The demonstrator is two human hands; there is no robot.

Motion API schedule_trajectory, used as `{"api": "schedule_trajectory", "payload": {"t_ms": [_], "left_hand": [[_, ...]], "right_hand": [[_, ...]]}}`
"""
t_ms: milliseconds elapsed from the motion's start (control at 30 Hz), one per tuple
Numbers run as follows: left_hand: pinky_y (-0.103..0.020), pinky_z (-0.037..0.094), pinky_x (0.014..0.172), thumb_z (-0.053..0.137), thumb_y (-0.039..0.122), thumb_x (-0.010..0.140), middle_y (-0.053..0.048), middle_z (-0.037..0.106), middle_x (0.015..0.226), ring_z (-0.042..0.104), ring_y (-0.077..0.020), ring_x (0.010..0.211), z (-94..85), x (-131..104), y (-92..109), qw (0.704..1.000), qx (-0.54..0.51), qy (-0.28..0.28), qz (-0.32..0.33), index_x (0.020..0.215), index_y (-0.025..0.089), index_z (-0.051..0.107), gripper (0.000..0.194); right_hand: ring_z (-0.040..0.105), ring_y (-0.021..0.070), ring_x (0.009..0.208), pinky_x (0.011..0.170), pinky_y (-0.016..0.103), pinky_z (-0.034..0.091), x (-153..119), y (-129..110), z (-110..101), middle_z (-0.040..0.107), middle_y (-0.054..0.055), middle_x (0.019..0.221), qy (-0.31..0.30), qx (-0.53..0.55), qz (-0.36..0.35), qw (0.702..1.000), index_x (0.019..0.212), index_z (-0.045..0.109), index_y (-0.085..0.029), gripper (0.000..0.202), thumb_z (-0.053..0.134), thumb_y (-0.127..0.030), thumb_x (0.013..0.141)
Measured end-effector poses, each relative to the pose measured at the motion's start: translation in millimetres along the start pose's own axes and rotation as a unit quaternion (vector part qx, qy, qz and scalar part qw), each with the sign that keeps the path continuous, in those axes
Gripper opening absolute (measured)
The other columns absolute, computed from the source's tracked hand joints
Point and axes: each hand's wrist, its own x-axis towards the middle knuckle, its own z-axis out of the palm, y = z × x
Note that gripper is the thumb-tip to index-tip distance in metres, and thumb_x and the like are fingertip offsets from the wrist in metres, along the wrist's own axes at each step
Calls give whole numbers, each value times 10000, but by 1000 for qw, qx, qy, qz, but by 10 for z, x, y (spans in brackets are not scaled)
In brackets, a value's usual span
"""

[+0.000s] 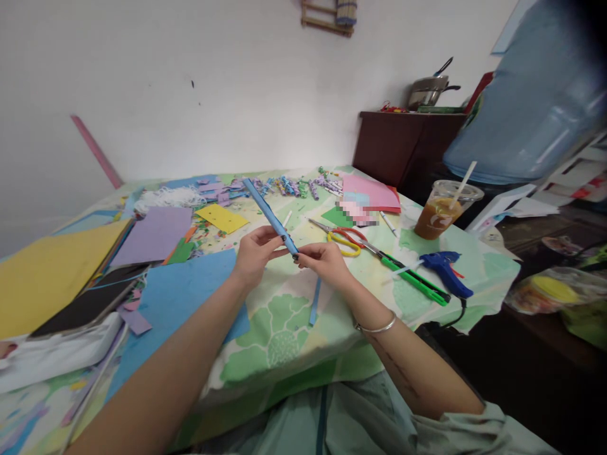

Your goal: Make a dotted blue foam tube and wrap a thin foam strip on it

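Both hands pinch-gripping one piece: left hand (255, 253) has thumb and fingers closed on the blue tube (263, 205) a little above its near end, right hand (325, 262) pinches the near end itself. Tube is up off the cloth (275, 354), tilted, far end pointing up and away to the left. Looks like paper, can't confirm.

Grips sit close together at one end, probably for fine control there; the far length is unsupported, so it likely weighs little. Light fingertip pressure would make sense, a hard squeeze could crease it.

Just below the right hand: blue strip (315, 303), top end hidden. Blue sheet (190, 291) lies under and beside the left forearm.

Farther left, purple sheet (154, 235), phone (95, 300) and big yellow sheet (52, 272). Yellow card (222, 217) ahead of the left hand, curled bits (287, 186) beyond the tube.

Tools are all right side: scissors (351, 242), green cutter (412, 278), glue gun (443, 272). Reads as paper left, tools right, so the middle stays workable. Cup (439, 212) stands upright behind the glue gun, presumably out of elbow range.
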Motion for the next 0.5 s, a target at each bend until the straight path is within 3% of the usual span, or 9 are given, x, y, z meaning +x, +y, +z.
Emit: {"api": "schedule_trajectory", "payload": {"t_ms": [233,500], "left_hand": [[-321,574,735,851,218,549,-24,694,731,661,-156,707,-3,-16,9,999,-8,-39,-23,796,119,704,304],[-297,561,759,849,220,553,3,680,757,650,-133,745,-42,9,6,999,-42,-13,-32,802,137,698,302]], "right_hand": [[600,132,520,527,229,465,-12,8,-16,671,36,573,16,43,6,999,748,749,-130,197,683,-311,710],[654,147,569,573,246,524,-10,-9,-4,725,74,672,-1,58,-5,998,799,740,-129,253,635,-357,770]]}}
